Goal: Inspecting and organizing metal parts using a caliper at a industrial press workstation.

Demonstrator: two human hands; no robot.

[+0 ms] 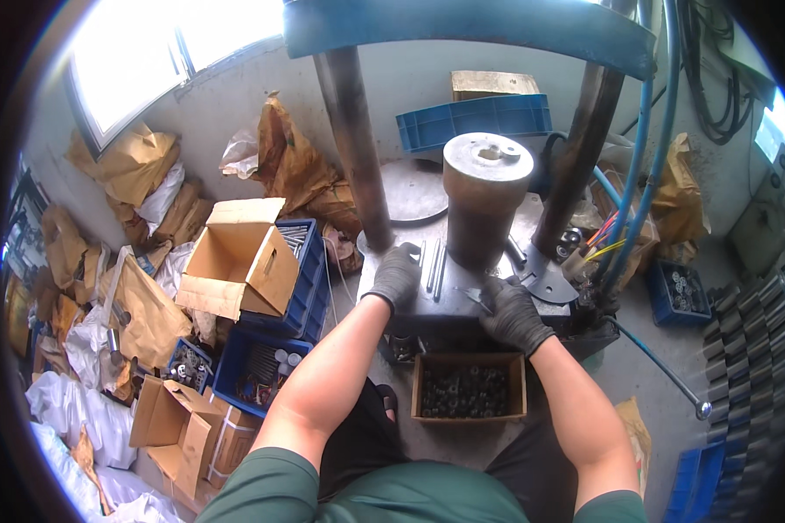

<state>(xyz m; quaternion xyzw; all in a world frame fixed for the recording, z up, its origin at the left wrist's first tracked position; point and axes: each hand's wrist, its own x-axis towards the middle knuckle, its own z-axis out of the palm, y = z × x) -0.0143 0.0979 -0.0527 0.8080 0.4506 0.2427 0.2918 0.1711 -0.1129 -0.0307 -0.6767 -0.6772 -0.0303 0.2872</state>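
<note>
Near the table edge [432, 308], bare metal separates the hands [398, 276] [512, 312].

Two hands [397, 277] [509, 311], two upright columns [355, 139] [584, 139], one cylinder [481, 205]

The person wears a plain dark green shirt [410, 501] with short sleeves [275, 484] that leave the forearms bare. Ahead of the shirt, the left grip [396, 277] and right grip [513, 312] are covered in dark grey, close-fitting gloves reaching the wrists. Black trousers [358, 440] show just beyond the shirt, and farther ahead of it, a dark strapped sandal [387, 399].
</note>
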